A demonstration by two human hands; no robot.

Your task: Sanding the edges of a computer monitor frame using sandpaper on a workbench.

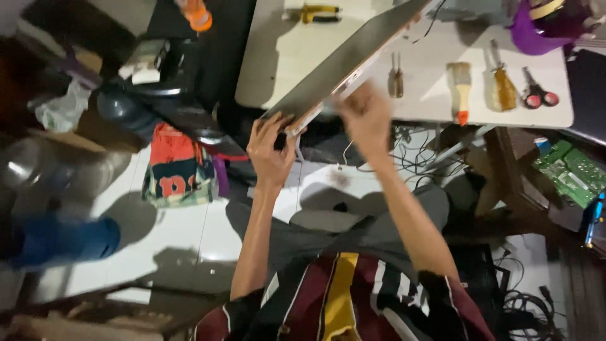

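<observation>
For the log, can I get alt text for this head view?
Seen from above, a person's left hand and blurred right hand grip the lower edge of a tilted laptop over a white table holding a paintbrush, screwdrivers and scissors.

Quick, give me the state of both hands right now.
Left hand: closed on the corner of the laptop.
Right hand: on the laptop's edge, blurred; grip cannot be told.
</observation>
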